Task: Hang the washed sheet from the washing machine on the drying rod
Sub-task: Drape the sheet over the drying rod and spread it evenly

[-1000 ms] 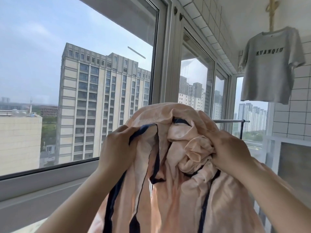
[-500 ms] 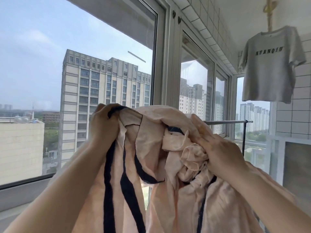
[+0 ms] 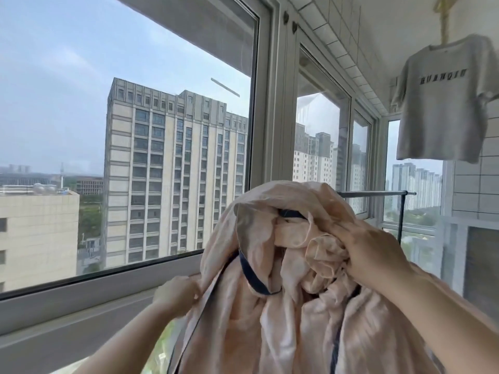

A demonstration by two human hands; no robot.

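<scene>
Sheet (image 3: 283, 319), peach with navy stripes, hangs bunched at lower centre of the frame. The right hand (image 3: 372, 255) grips its crumpled top; the left hand (image 3: 175, 292) pinches its edge. The drying rod (image 3: 378, 193) is behind.

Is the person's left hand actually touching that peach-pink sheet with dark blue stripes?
Touching. The head view shows the left hand pinching the left edge of the peach-pink striped cloth sheet, no gap between them.
</scene>
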